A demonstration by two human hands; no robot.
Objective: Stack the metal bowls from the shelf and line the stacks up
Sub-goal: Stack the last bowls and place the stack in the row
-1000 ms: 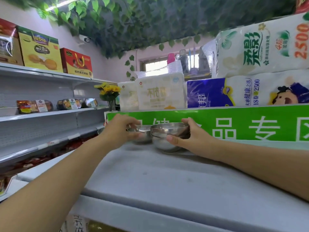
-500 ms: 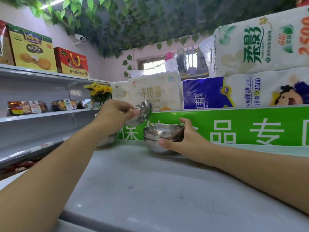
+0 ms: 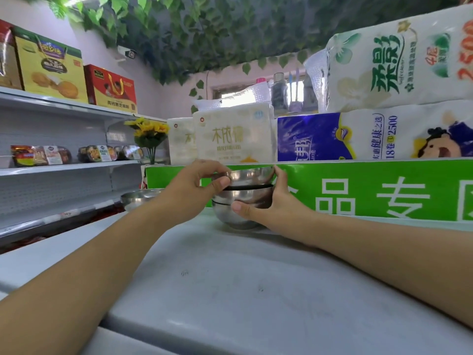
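A spare bowl [image 3: 139, 198] waits left of the left hand [image 3: 190, 190], which has carried a bowl [image 3: 252, 175] from the air onto the stack [image 3: 240, 206], fingers pinching its rim. The right hand [image 3: 272, 208] cups the stack, half open. That makes a third layer, nearly seated.

Yellow box [image 3: 51, 67] and red box [image 3: 111, 89] on top left shelf; sunflowers [image 3: 149, 130] beside tissue packs [image 3: 231, 137]; green sign [image 3: 371, 190] under toilet paper [image 3: 399, 60].
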